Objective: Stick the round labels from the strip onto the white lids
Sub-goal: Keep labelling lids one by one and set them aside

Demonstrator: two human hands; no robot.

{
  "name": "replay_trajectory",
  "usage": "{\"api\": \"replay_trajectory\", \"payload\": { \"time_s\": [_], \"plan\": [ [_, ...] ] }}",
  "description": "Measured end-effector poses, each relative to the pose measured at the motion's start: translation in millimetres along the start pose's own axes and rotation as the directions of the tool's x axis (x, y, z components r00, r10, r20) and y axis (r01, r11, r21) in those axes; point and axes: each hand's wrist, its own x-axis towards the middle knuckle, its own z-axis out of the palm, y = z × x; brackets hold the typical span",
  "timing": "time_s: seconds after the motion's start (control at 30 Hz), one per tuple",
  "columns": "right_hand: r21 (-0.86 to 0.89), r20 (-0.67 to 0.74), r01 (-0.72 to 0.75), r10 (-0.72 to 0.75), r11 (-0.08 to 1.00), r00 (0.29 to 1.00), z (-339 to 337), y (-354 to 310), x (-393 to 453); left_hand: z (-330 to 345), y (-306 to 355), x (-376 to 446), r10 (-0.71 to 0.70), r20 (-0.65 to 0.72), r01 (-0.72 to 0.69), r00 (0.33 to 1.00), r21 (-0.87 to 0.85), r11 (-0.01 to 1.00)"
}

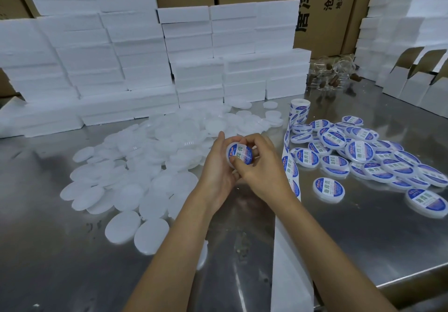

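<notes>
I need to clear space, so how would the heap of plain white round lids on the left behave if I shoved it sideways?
The plain white round lids look thin and light, loosely overlapped, so they would probably slide and scatter on the shiny steel table rather than roll.

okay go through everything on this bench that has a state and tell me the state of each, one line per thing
Left hand: grips the held lid.
Right hand: thumb presses the label onto the held lid.
Held lid: label on.
Plain lids: unlabelled, heaped left.
Labelled lids: piled right.
Label roll: upright, partly unrolled.
Label strip: trails toward the table edge.
Flat cartons: flaps open.
</notes>
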Motion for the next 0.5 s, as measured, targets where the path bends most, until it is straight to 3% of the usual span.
{"api": "replay_trajectory", "payload": {
  "time_s": [0.37, 0.5],
  "plan": [
    [-0.100, -0.033, 0.029, -0.032, 0.995, 0.999, -6.3, -5.9, -3.6, 1.7, 3.9, -3.7, 0.021, -0.012, -0.022, 1.000, -0.073, 0.997],
    [-0.048, -0.025, -0.009, 0.008, 0.999, 1.000, -8.6, -6.0, -3.6, 0.7, 6.1, -6.2, -0.013, -0.022, 0.011, 1.000, -0.110, 0.994]
  ]
}}
